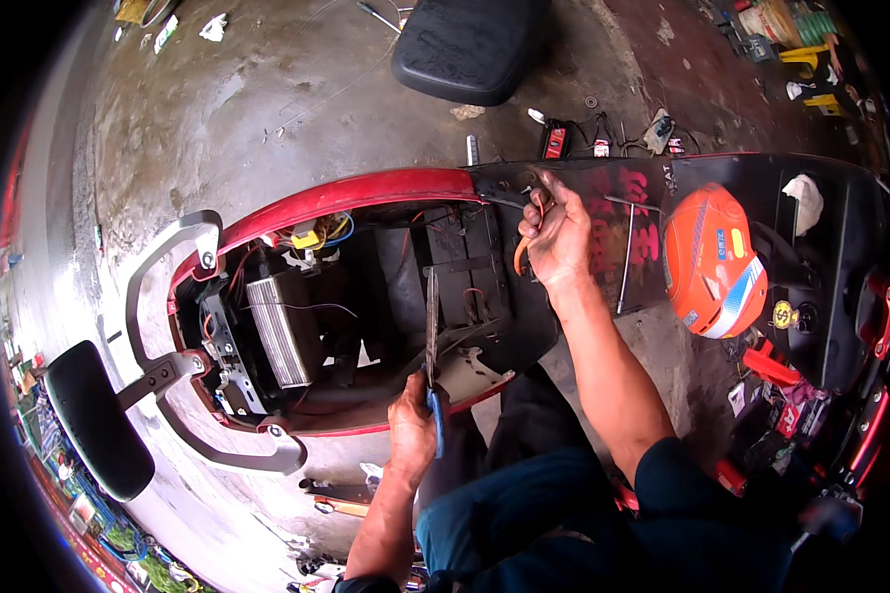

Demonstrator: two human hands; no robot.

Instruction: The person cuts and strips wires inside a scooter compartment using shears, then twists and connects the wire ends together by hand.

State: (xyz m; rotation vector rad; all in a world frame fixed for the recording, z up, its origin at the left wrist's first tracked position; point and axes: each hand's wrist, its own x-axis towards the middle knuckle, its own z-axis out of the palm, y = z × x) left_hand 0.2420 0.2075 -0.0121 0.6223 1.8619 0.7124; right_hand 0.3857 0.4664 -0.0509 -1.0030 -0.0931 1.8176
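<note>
My left hand (412,423) is closed round a blue-handled long tool (432,331) with a narrow metal blade. Its blade points away from me, over the open body of a red scooter (346,195); whether it is scissors or a saw I cannot tell. Farther right, my right hand (561,237) grips orange-handled pliers (520,259) above the scooter's dark footboard, their jaws partly hidden by my fingers. Inside the open body, a finned silver box (281,331) sits at the left among loose wires and a yellow connector (307,239).
A grey metal rack (148,282) with a black backrest (99,420) sticks out at the scooter's left end. On the footboard lie a T-handle wrench (627,257) and an orange helmet (717,262). A black seat (470,49) and a red meter (556,139) rest on the floor beyond.
</note>
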